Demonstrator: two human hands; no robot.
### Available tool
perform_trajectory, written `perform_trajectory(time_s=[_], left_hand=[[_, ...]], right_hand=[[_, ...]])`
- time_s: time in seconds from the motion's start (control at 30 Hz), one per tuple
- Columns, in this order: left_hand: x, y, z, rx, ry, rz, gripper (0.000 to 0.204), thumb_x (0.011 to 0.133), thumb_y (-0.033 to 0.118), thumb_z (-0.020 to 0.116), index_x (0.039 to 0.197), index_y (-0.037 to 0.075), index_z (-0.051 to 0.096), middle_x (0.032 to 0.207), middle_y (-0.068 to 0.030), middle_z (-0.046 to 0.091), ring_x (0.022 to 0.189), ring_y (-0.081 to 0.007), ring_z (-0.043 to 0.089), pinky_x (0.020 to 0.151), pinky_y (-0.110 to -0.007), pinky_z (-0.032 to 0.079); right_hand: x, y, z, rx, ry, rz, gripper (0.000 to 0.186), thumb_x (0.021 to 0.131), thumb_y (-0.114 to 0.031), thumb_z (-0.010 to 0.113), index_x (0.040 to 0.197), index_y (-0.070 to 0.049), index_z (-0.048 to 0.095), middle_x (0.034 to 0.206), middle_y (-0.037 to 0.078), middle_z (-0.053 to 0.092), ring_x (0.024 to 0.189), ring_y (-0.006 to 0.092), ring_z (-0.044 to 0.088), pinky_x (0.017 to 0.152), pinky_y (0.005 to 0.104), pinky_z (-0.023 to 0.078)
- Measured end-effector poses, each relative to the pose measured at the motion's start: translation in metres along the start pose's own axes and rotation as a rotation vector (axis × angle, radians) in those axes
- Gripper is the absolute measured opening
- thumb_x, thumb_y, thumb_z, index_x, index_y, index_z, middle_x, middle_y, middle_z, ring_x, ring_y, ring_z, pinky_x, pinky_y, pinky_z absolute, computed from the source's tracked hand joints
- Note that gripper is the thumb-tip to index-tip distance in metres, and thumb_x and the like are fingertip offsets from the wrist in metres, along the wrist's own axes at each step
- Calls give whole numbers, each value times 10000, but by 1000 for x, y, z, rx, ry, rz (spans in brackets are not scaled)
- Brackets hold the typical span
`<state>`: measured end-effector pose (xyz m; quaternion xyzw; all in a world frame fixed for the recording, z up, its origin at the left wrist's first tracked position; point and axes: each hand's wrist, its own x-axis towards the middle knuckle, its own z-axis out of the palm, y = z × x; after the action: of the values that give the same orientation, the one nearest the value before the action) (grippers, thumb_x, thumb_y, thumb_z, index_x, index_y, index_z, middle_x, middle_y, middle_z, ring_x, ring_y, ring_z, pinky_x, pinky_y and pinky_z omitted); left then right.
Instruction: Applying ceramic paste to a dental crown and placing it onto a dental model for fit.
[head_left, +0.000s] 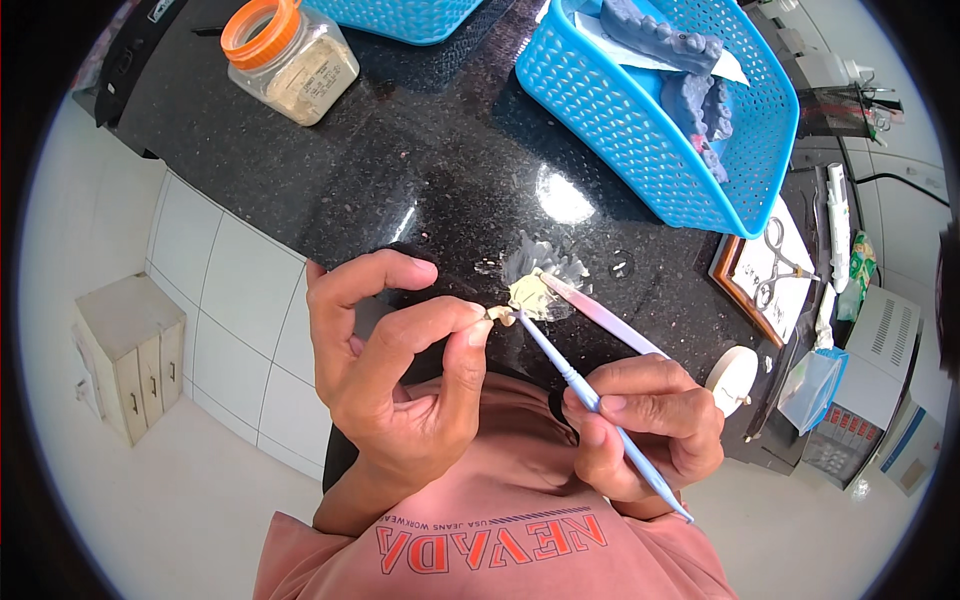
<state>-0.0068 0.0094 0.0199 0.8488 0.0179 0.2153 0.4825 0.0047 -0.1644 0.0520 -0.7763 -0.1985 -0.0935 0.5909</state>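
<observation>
From afar, I see the left hand (400, 370) pinching a small pale piece (501, 315) at the table's (440, 130) near edge, the blue stick (575, 381) gripped by the right hand (655, 420) slanting forward-left toward it.

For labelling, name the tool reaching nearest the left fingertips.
The blue tool, held in the right hand; the pinkish tool ends farther off, at the cream paste.
</observation>
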Motion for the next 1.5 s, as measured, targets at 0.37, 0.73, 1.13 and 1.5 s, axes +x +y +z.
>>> perform_trajectory(time_s=[0.37, 0.73, 1.13, 1.5], left_hand=[[-1, 1, 0, -30, 0, -21, 57, 828, 35, 692, 874, 13, 668, 1107, -168, 530, 963, -178, 508, 763, -254, 434], [-1, -1, 0, -39, 4, 4, 61, 836, 35, 688, 876, 0, 659, 1121, -164, 520, 952, -167, 517, 764, -251, 441], [-2, 0, 2, -47, 18, -8, 61, 839, 38, 688, 878, 3, 656, 1118, -166, 514, 961, -175, 509, 782, -266, 431], [-1, 0, 2, -29, 13, 3, 62, 833, 50, 692, 873, 15, 659, 1110, -159, 521, 993, -189, 492, 820, -293, 403]], right_hand=[[-4, -2, -5, -10, -49, 14, 224, 780, 19, 742, 899, 21, 552, 777, 188, 663, 642, 196, 660, 537, 272, 545], [-3, -1, -3, -23, -70, -8, 193, 851, -10, 696, 928, 29, 523, 775, 191, 644, 662, 177, 635, 551, 257, 538], [-1, 0, -4, -35, -84, -47, 182, 830, 19, 696, 917, 32, 536, 757, 180, 645, 646, 177, 638, 540, 259, 532], [-1, 2, 0, 7, 8, -22, 232, 691, 56, 784, 837, 17, 608, 738, 174, 683, 574, 205, 671, 488, 269, 533]])
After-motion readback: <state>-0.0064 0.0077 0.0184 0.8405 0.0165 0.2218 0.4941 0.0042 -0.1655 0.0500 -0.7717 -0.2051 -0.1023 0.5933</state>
